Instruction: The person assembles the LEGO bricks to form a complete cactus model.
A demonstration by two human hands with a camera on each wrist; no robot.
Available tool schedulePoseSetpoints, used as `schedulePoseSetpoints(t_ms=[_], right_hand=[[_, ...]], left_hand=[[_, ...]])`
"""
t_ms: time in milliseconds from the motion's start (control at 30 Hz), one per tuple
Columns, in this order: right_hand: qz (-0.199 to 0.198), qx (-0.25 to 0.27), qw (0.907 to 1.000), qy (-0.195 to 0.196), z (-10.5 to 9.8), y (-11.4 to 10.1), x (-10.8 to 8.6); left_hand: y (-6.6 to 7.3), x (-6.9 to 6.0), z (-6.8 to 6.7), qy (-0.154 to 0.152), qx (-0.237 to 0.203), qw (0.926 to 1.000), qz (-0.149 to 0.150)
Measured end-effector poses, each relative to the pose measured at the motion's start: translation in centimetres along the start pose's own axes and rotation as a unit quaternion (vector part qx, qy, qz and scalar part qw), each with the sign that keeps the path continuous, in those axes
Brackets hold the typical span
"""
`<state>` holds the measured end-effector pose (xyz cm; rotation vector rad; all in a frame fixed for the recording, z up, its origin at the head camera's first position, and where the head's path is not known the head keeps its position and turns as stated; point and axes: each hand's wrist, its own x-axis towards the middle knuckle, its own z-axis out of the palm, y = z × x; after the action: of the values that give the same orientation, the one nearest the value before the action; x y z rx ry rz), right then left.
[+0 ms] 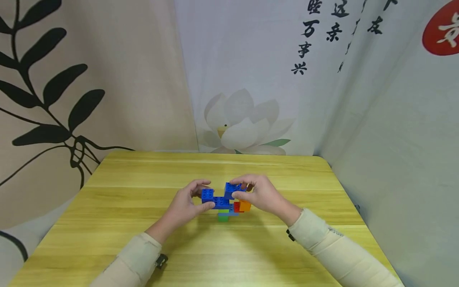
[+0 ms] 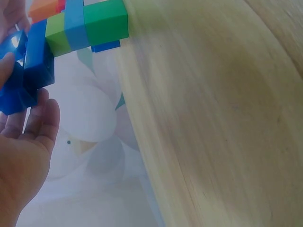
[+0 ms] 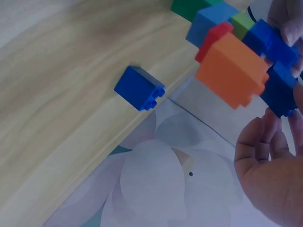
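Above the table, my left hand grips a built-up piece of toy building bricks at its left end, by the blue bricks. Below these come a light green brick, a light blue brick and a green brick. A red brick and an orange brick stick out on the right side. My right hand pinches a blue brick at the upper right of the build. Whether that brick is pressed fully on cannot be told.
A loose blue brick stands on the wooden table, near its far edge in the right wrist view. Behind the table hangs a printed curtain with a lotus and dark lettering.
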<state>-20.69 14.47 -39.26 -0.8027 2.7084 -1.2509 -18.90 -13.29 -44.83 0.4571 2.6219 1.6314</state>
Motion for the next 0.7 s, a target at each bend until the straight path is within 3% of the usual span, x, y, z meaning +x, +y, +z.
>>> schedulePoseSetpoints(t_ms=[467, 700], right_hand=[[0.007, -0.002, 0.9995, -0.031, 1.4, -0.1, 0.0], [-0.043, -0.02, 0.9983, -0.035, 1.3, -0.2, 0.1]], left_hand=[[0.0, 0.0, 0.1, -0.003, 0.007, 1.0, 0.005], [0.1, 0.1, 0.2, 0.0, 0.01, 0.9999, 0.006]])
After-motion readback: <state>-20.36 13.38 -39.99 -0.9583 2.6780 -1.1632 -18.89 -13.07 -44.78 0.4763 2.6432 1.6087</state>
